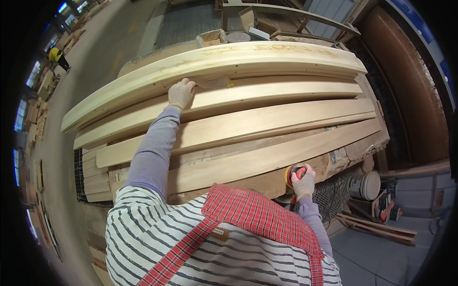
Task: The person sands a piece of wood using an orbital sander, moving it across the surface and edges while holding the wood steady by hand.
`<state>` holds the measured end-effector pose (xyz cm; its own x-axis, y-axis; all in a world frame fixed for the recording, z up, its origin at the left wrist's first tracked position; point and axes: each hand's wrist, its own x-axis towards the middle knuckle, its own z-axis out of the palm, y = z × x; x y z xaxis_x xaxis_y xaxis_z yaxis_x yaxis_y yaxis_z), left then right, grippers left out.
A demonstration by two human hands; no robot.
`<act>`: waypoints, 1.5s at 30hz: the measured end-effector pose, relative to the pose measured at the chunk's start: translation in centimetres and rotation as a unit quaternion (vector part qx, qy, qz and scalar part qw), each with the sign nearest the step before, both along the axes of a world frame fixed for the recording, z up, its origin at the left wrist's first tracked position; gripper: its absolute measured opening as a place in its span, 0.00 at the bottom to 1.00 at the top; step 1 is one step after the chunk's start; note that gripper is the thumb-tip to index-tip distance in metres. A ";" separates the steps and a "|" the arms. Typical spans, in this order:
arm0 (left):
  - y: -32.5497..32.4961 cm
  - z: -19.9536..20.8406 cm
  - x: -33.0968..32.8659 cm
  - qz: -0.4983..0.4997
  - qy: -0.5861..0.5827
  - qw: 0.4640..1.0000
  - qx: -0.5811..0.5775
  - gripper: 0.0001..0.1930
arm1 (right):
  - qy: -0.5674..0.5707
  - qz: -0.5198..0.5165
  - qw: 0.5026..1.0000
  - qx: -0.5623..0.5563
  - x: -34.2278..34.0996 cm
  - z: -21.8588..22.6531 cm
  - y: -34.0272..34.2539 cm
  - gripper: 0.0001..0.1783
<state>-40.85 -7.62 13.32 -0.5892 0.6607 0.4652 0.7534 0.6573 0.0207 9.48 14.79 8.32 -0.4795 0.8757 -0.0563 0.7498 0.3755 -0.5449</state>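
right hand [305, 183]: fingers wrapped round sander [297, 173]; we level it against board [267, 156] left of fingers; left hand [181, 94]: cannot tell pinch.

The worktable [260, 189] has a dull, scuffed brown top. On it, the nearest plank [272, 155] is pale bare wood, smooth and matt; the farthest plank [224, 55] on the worktable is also raw wood, with rougher brownish patches. Above the worktable, the left glove [181, 94] is matt knit cloth. At its near edge, the sander [297, 174] has a red, plastic-looking housing. Before the worktable, the plaid apron [260, 219] is woven cloth; to its right, the bucket [365, 186] looks plastic, its wall smudged.
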 end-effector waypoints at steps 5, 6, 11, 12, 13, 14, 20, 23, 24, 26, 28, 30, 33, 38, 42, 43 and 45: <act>-0.2 0.1 0.1 0.140 -0.096 0.985 -0.017 0.08 | -0.010 -0.006 1.000 0.016 0.1 -0.7 0.2 0.34; -0.2 0.2 0.8 0.112 -0.073 0.990 0.035 0.09 | -0.008 -0.007 1.000 0.012 0.0 -0.5 0.1 0.34; 1.7 2.0 13.3 -0.064 -0.200 0.975 0.074 0.18 | -0.021 -0.002 0.999 0.027 1.4 -2.5 0.7 0.37; 1.3 -2.0 16.2 -0.130 -0.204 0.969 -0.049 0.27 | -0.025 0.015 0.999 -0.024 0.0 -1.1 0.1 0.35; 2.3 -5.8 19.0 -0.220 -0.212 0.940 -0.152 0.37 | 0.003 -0.014 0.999 0.043 0.7 -3.3 0.2 0.33; 2.3 -6.7 22.3 -0.296 -0.289 0.909 -0.047 0.47 | -0.004 -0.033 0.999 0.004 0.4 -3.2 0.1 0.36; 4.4 -9.4 29.0 -0.203 -0.364 0.891 -0.183 0.60 | 0.042 -0.020 0.999 0.000 1.9 -2.0 1.4 0.39; 3.7 -9.6 29.1 -0.211 -0.330 0.906 -0.160 0.53 | 0.062 0.002 0.998 0.017 1.4 0.2 0.5 0.36; 3.6 -9.6 29.3 -0.225 -0.339 0.899 -0.160 0.53 | 0.064 0.025 0.997 0.025 0.9 0.9 0.4 0.35; 3.5 -9.7 29.5 -0.245 -0.358 0.888 -0.155 0.53 | 0.068 0.081 0.994 0.038 -0.3 1.9 0.3 0.34; 1.9 -8.8 30.3 -0.233 -0.330 0.891 -0.207 0.49 | 0.041 0.155 0.987 0.023 -2.3 2.3 -0.2 0.32; -3.7 -15.8 30.0 -0.207 -0.278 0.928 -0.138 0.48 | 0.012 0.257 0.966 -0.007 -5.3 1.9 -2.3 0.31; -10.0 -9.0 29.7 -0.180 -0.330 0.908 -0.185 0.51 | -0.079 0.349 0.934 -0.009 -5.2 1.8 -3.7 0.31; -11.6 -8.3 30.1 -0.120 -0.316 0.909 -0.243 0.57 | -0.049 0.275 0.960 -0.023 -1.8 -0.5 3.3 0.30; -7.6 -7.7 32.9 -0.070 -0.297 0.917 -0.259 0.57 | -0.031 0.192 0.979 0.055 2.6 -0.5 15.8 0.29; -5.3 -7.4 33.7 -0.073 -0.298 0.914 -0.265 0.55 | -0.014 0.173 0.983 0.050 4.1 -1.7 19.6 0.28; -0.9 -8.1 35.1 -0.087 -0.289 0.921 -0.247 0.53 | -0.016 0.122 0.991 0.057 5.9 -2.2 25.5 0.29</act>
<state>-5.75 -8.57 5.22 -0.5092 0.8155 -0.2751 0.8050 0.5644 0.1830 15.35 40.29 6.15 -0.6770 0.7358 0.0177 0.6457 0.6054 -0.4653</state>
